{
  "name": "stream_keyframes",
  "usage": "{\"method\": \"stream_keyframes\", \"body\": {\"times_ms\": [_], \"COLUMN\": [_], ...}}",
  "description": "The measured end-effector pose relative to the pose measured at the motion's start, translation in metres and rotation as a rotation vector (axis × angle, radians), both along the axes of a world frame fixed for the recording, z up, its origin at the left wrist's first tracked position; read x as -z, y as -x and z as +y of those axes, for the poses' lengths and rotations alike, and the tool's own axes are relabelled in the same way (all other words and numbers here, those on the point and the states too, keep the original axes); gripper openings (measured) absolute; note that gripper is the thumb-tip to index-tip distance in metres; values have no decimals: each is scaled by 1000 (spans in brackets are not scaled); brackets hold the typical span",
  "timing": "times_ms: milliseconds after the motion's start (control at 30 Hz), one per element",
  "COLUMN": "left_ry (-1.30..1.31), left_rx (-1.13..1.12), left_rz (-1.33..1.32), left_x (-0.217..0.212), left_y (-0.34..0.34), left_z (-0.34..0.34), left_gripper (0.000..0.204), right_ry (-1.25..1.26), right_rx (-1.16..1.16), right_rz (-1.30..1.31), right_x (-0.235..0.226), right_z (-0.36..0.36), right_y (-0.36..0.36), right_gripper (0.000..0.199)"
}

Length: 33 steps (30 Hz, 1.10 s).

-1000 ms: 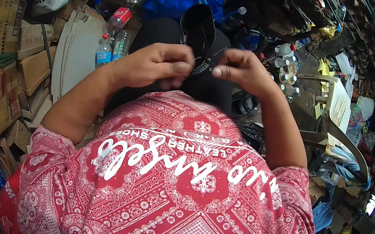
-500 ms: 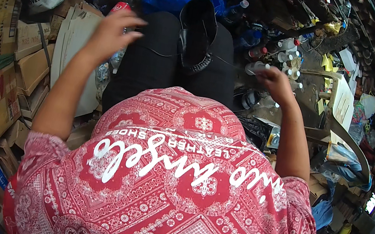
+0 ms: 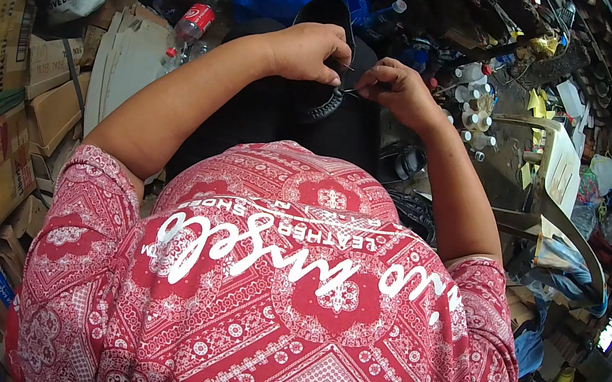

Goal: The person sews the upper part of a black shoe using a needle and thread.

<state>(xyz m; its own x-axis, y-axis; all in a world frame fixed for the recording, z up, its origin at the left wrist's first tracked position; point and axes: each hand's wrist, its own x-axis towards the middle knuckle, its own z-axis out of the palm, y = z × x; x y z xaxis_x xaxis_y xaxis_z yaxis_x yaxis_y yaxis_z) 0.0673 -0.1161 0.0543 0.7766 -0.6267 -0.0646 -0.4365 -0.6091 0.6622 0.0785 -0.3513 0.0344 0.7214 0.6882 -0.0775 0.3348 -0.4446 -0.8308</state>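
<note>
A black shoe point(image 3: 326, 106) rests on the person's lap point(image 3: 242, 112), the left hand point(image 3: 307, 50) curling its fingers over it, hold unclear; the right hand point(image 3: 403, 92) pinches what seems a thin strand point(image 3: 349, 91). A hard tug could snap the strand or tip the shoe.
</note>
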Motion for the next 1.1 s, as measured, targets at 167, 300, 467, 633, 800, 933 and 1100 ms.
{"method": "stream_keyframes", "body": {"times_ms": [167, 300, 467, 633, 800, 933, 1100], "left_ry": [74, 167, 151, 63, 82, 127, 120], "left_rx": [35, 90, 150, 223, 224, 100, 49], "left_rz": [173, 263, 354, 342, 272, 181, 82], "left_x": [8, 12, 9, 13, 14, 21, 28], "left_y": [-4, -4, -4, -7, -4, -5, -7], "left_z": [3, 9, 12, 12, 12, 11, 13], "left_gripper": [22, 20, 29, 34, 33, 30, 28], "right_ry": [-65, -85, 5, 164, 486, 466, 397], "right_rx": [-7, 71, 64, -54, -235, -275, -191], "right_rz": [35, 10, -146, -336, -522, -597, -449], "right_x": [2, 3, -9, -23, -52, -41, -31], "right_z": [7, 6, 9, 14, 35, 42, 41], "right_y": [13, 27, 39, 39, 38, 32, 32], "right_gripper": [19, 20, 20, 24, 25, 20, 16]}}
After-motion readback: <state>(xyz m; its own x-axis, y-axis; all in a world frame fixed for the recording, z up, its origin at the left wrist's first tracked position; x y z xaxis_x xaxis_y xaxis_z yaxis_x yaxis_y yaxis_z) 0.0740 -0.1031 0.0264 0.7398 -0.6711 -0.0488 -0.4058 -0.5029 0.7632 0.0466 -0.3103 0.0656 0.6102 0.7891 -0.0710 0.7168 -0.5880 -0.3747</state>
